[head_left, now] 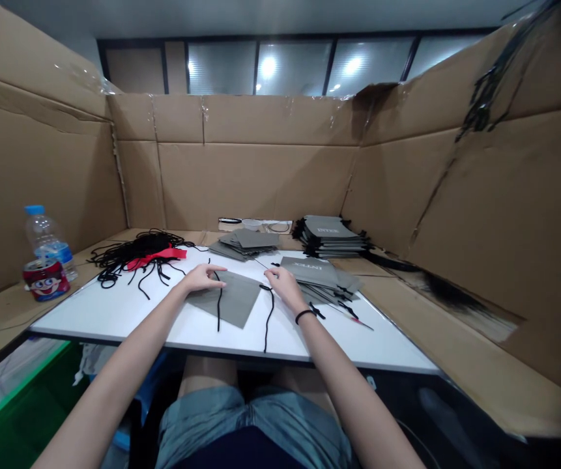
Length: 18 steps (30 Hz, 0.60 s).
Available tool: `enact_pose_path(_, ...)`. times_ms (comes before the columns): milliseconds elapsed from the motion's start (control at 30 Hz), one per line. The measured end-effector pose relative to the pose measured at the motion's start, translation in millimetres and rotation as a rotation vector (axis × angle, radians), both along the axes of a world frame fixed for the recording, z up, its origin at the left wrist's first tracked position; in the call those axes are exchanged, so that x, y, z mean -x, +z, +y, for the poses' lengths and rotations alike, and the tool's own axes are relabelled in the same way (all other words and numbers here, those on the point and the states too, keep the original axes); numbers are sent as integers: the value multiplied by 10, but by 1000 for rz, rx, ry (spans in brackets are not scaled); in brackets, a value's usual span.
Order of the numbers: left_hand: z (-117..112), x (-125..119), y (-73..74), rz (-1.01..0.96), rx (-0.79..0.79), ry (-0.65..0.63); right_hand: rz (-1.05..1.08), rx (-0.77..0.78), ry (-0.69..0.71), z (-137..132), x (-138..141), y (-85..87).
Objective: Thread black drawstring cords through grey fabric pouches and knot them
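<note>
Cardboard walls (241,176) stood around a white table (177,329), on which a flat grey piece (236,303) lay between both hands. Left of this piece was a tangled heap of black cords (146,246); behind it and to its right stood a tidy stack (329,228), and nearer on its right lay a looser pile (312,272). The left hand (199,279) was at its upper left corner, thumb and finger slightly parted; I could not tell whether they gripped. The right hand (284,286) was at its right corner, fingers nearly together, their hold unclear. One cord (219,306) crossed its left part; another cord (266,326) lay beside its right edge.
</note>
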<state>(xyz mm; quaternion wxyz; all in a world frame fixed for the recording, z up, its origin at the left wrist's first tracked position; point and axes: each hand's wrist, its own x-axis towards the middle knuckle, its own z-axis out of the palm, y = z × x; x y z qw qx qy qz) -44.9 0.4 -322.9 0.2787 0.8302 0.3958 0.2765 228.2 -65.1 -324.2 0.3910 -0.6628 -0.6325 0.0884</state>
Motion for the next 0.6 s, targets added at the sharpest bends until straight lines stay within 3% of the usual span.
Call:
enact_pose_path(133, 29, -79, -25, 81, 11, -64, 96, -21, -3, -7, -111, 34)
enact_pose_path(267, 41, -126, -63, 16, 88, -119, 159, 25, 90, 5, -149, 22)
enact_pose_path(400, 20, -118, -8, -91, 206, -91, 157, 32, 35, 8, -164, 36)
enact_pose_path(500, 52, -39, 89, -509, 262, 68, 141, 0, -99, -6, -198, 76)
enact_pose_path(600, 137, 106, 132, -1117, 307, 452, 81, 37, -249, -39, -221, 117)
